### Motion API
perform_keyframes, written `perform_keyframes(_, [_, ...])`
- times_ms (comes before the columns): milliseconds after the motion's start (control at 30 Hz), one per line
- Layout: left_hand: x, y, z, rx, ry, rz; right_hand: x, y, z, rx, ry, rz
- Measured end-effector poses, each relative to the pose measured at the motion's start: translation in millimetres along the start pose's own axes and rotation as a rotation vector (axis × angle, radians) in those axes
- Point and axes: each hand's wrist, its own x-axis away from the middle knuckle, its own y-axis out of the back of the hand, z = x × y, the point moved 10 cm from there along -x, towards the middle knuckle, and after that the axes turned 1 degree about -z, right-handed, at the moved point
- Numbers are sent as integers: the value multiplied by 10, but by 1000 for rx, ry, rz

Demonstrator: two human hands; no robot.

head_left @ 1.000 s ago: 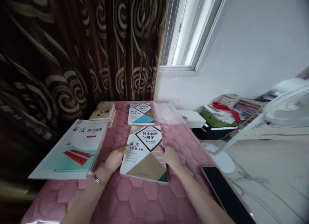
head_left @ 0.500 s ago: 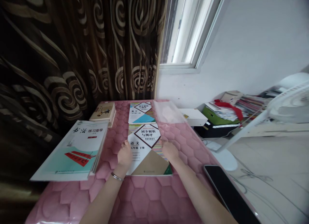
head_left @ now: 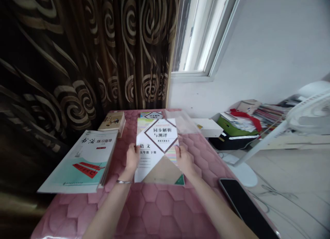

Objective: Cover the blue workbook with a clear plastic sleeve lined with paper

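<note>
Between my two hands is a workbook [head_left: 157,153] with a white, brown and green cover, its far edge tipped up. My left hand [head_left: 132,158] is closed on its left edge, a silver bangle at the wrist. On the opposite edge, my right hand [head_left: 185,159] grips with the thumb on the cover. Behind it lies a second workbook [head_left: 152,115], mostly hidden by the raised one. A clear plastic sleeve [head_left: 183,122] rests near the far right corner. To the left is a stack of calligraphy books [head_left: 85,160], with small tan books [head_left: 112,122] behind.
A pink padded cloth covers the table [head_left: 154,211]. A dark phone-like slab [head_left: 244,204] lies along its right edge. Past that edge are a white box [head_left: 208,126], a green and black bin [head_left: 232,132] of papers, and a white fan [head_left: 278,129]. Patterned curtains [head_left: 123,53] hang behind.
The workbook in my hands has been lifted at its far side and now covers most of the one behind. Both hands rose with it. The view shifted slightly.
</note>
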Motion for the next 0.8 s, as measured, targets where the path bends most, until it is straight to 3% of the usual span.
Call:
perform_keyframes(100, [97,352,-291,198,-180,-140,26,376,45,-74,46,-235])
perform_keyframes(167, [220,498,-387,320,-296,-208,72,469,28,-97,71,-309])
perform_keyframes(400, [456,290,-65,364,-287,-163,211,93,-205,-154,61,-209])
perform_keyframes(467, [403,322,-89,346,-283,-169,170,128,-177,-143,62,-216])
perform_keyframes(600, [97,386,-294,303,-248,-96,-74,397,87,-169,124,-224])
perform_keyframes(700, [-181,304,-302,306,-115,-12,-301,509,260,-252,127,-153])
perform_keyframes(800, [-332,157,-215,305,-20,41,-436,435,256,-272,40,-48])
